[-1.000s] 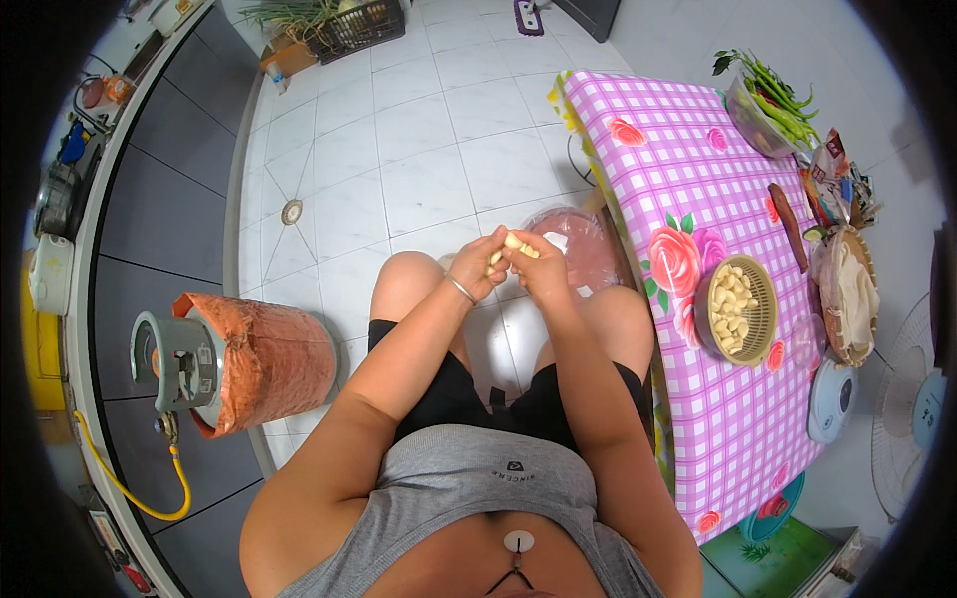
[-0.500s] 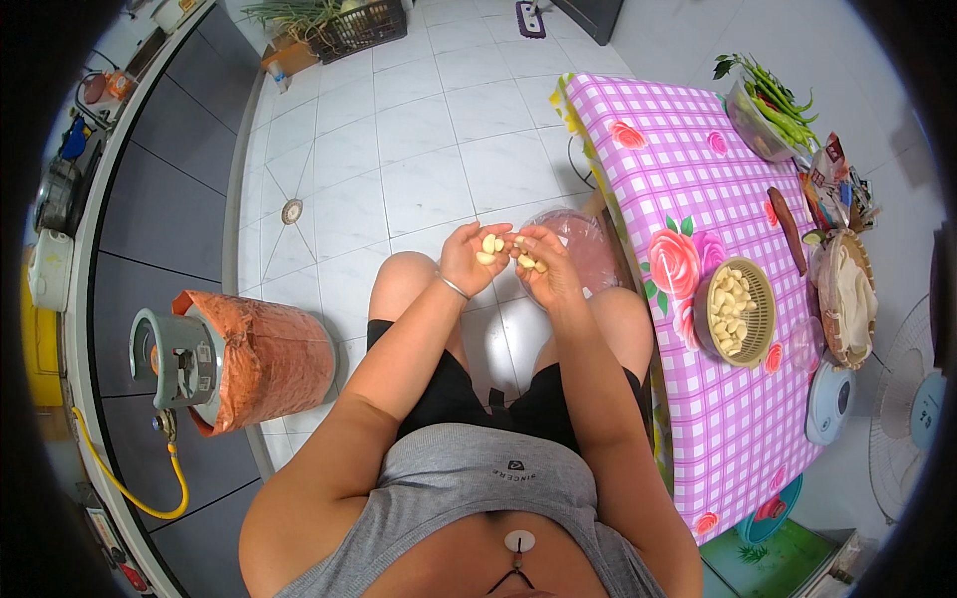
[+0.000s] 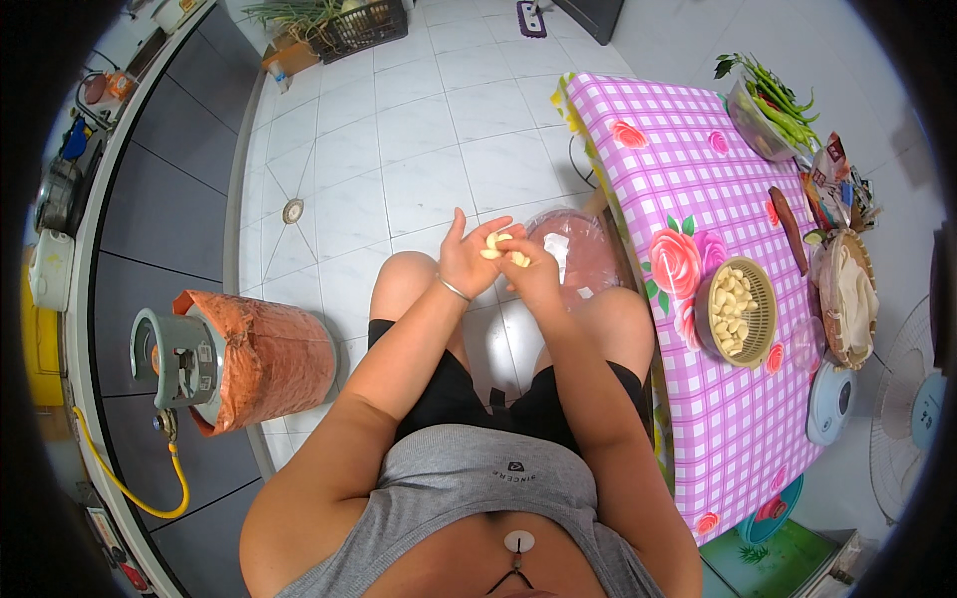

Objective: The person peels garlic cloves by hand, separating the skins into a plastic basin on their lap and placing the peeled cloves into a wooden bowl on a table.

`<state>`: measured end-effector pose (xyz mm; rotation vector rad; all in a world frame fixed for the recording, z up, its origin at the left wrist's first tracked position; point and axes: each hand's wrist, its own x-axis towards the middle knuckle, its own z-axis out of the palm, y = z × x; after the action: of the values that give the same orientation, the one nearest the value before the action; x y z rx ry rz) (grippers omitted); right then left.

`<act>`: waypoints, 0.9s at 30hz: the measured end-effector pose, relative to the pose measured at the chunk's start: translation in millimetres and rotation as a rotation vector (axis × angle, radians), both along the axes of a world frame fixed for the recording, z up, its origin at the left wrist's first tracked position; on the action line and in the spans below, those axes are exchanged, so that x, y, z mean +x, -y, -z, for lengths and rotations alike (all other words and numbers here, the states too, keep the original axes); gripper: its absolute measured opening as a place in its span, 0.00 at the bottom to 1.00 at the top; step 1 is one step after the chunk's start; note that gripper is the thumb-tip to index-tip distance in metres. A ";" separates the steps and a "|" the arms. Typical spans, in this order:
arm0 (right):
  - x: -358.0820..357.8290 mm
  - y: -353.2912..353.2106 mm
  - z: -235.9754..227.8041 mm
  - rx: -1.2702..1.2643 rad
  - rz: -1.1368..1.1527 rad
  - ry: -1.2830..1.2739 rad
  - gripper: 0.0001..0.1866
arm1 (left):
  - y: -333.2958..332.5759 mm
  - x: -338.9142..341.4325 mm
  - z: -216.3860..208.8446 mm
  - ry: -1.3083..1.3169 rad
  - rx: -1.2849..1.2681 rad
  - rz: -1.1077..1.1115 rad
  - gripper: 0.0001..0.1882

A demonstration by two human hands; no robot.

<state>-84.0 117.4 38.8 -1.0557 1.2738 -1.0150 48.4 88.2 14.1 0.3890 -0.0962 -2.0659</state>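
The floor [image 3: 419, 169] is white-tiled, with a round drain [image 3: 292, 211] set into it. Dark grey cabinets [image 3: 164, 219] line the left side. At right, a table [image 3: 743, 439] under a checked cloth [image 3: 658, 164] stands near a pale wall [image 3: 688, 45].

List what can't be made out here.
In the head view:
Number of pale, peeled garlic cloves held: right hand may cover some.
Floor of the round beige plastic basket: other cloves hide most.
Far side of the round white fan: dark right rim cuts it.
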 end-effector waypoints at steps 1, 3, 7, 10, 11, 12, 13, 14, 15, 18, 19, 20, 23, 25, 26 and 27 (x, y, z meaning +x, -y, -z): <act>2.7 -1.1 3.8 -0.117 -0.001 -0.061 0.10 | -0.7 0.1 1.1 -0.002 -0.015 0.024 0.46; 3.9 -1.0 16.4 -0.353 0.004 -0.186 0.09 | -0.6 -2.1 0.2 0.009 -0.014 0.027 0.47; -0.3 3.3 24.6 -0.288 -0.009 -0.181 0.07 | -0.8 -2.7 -4.3 -0.026 -0.033 0.044 0.47; -6.5 7.1 12.7 0.094 -0.030 0.252 0.09 | -0.5 0.9 -3.7 -0.056 -0.048 -0.001 0.47; -10.6 10.7 16.3 0.133 0.005 0.439 0.10 | 0.3 0.1 -4.6 -0.072 -0.050 -0.010 0.47; -15.2 13.8 19.5 0.172 0.041 0.626 0.11 | 1.0 -0.7 -5.6 -0.088 -0.052 -0.020 0.47; -21.6 16.4 22.4 0.169 0.032 0.706 0.11 | 1.4 -1.4 -6.8 -0.104 -0.054 -0.029 0.47; -27.8 18.5 22.2 0.167 0.023 0.788 0.11 | 1.1 -1.9 -9.4 -0.092 -0.035 -0.042 0.46; -31.7 19.5 22.6 0.165 0.013 0.869 0.12 | 0.6 -2.5 -13.2 -0.081 -0.016 -0.054 0.45; -31.6 17.5 16.4 0.171 0.026 0.881 0.11 | 0.0 0.0 -8.9 -0.071 -0.036 -0.044 0.42; -29.7 16.7 14.6 0.175 0.025 0.870 0.11 | -0.2 1.2 -6.0 -0.072 -0.056 -0.033 0.41; -28.3 16.4 16.0 0.155 0.051 0.781 0.11 | 0.2 -0.2 -5.6 -0.083 -0.060 -0.018 0.39; -20.7 15.2 23.6 0.074 0.127 0.508 0.11 | 1.6 -4.0 -3.0 -0.090 -0.090 0.023 0.33; -15.7 14.7 26.7 -0.011 0.180 0.317 0.12 | 4.1 -4.6 2.8 -0.057 -0.138 0.047 0.28; -13.0 14.0 27.2 -0.024 0.185 0.297 0.12 | 3.8 -3.6 6.0 0.008 -0.167 0.044 0.26; -10.7 13.2 27.5 -0.038 0.190 0.277 0.12 | 3.6 -2.6 9.0 0.073 -0.196 0.041 0.25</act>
<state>-94.7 104.1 11.3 -0.7990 1.1451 -1.2865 45.8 84.6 5.1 0.3432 -0.3500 -2.0602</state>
